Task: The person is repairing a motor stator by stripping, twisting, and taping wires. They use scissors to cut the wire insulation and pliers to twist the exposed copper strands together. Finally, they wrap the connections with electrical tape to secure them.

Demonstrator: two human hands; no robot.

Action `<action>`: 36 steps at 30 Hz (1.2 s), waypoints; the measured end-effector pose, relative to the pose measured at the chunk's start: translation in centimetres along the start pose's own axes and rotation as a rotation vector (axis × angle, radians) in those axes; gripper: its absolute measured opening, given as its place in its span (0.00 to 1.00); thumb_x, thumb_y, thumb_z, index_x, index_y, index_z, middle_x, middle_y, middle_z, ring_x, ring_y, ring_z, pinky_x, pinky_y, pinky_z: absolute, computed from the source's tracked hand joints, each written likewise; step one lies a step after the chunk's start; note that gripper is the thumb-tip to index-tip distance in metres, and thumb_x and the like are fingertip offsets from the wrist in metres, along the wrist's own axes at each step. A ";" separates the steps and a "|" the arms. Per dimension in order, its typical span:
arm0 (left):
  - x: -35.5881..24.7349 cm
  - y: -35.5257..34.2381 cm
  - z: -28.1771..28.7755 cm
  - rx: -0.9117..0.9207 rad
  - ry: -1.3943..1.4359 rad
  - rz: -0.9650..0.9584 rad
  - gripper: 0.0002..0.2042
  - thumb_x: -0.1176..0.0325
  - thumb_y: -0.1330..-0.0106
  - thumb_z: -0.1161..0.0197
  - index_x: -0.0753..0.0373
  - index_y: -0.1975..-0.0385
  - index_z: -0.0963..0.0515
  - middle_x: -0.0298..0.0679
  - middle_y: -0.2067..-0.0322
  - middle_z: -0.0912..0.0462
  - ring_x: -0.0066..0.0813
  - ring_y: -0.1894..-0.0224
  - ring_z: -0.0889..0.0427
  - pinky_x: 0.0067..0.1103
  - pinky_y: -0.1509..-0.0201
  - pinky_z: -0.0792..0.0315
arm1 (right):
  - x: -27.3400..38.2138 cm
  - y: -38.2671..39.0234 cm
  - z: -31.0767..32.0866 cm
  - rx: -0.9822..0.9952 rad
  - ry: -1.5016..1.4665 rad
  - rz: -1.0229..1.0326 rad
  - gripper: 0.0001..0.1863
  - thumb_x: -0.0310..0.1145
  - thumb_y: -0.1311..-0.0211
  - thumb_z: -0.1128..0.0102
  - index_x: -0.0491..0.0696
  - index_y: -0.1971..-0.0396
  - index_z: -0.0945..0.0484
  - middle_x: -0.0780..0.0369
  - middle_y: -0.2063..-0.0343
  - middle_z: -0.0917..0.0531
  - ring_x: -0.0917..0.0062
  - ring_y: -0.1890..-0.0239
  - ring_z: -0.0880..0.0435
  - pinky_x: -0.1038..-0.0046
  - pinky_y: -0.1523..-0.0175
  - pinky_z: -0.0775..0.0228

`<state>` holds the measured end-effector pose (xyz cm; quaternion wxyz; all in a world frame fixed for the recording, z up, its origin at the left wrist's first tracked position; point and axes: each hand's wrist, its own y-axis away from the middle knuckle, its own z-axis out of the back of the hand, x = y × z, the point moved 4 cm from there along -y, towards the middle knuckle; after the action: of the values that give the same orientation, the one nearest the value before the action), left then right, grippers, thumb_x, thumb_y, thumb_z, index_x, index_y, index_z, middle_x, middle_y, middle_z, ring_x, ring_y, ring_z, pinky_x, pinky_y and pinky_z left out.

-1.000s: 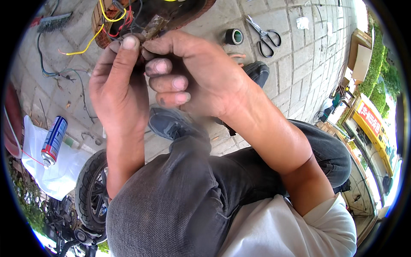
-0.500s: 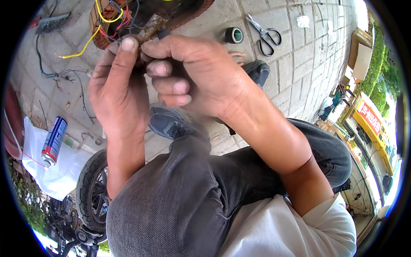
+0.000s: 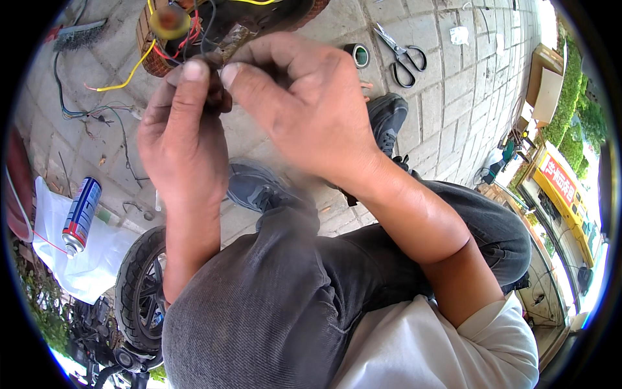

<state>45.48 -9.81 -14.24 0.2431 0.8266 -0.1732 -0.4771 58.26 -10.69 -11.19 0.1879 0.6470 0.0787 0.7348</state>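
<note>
My left hand is closed, its thumb pressed on the forefinger over a black wire. That wire runs down from a bundle at the top. Close beside it, my right hand pinches at the same spot with thumb and forefinger; the wire's end between the fingertips is mostly hidden. A red wire and a yellow wire with a bare copper end hang by the hands. Behind them lies a dark housing with an orange-brown rim. A blurred round yellow-brown spot covers part of the wires.
A tape roll and black-handled scissors lie on the paving to the right. At left are a brush, loose cables, a spray can on a white plastic bag, and a wheel.
My right hand has turned over, its thumb now on top and its other fingers tucked from sight. My left hand has hardly moved. The round blurred spot has appeared.
</note>
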 end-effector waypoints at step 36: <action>2.6 -2.8 0.8 -0.065 -0.718 -0.779 0.06 0.78 0.35 0.41 0.70 0.61 0.20 0.34 0.64 0.19 0.16 0.64 0.23 0.14 0.58 0.27 | -1.6 -3.4 0.1 -0.064 0.419 0.447 0.07 0.30 0.49 0.39 0.43 0.71 0.20 0.56 0.73 0.19 0.59 0.69 0.20 0.65 0.63 0.27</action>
<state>46.20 -9.06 -17.97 -0.0012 0.6064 0.0893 -0.7901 59.11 -8.18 -13.88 0.0214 0.4764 -0.0519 0.8774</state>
